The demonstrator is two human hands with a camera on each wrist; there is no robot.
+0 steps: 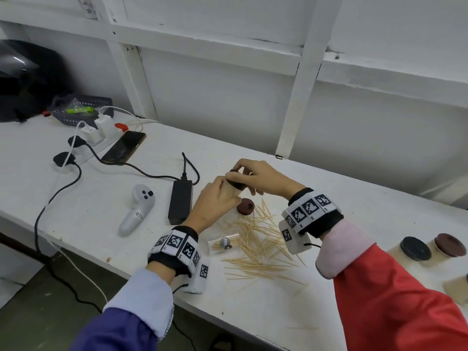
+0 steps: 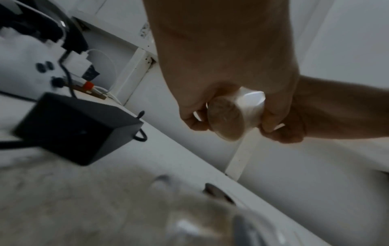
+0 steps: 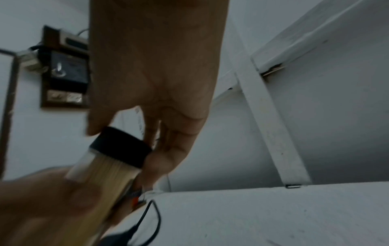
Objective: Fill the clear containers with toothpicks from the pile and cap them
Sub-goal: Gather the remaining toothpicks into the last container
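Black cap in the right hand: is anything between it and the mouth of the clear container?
Nothing visible. The black round cap already sits on the mouth of the clear toothpick-filled container, pinched by the right hand; the left hand grips the container's body. Whether the cap is fully seated cannot be told.

**What the person wears**

The left arm has a dark blue sleeve [image 1: 121, 328] with a pale blue cuff; the right, a red sleeve [image 1: 395, 300] with a pink cuff. Each wrist carries a black band of black-and-white square markers [image 1: 177, 245] and a small white box with a black cable.
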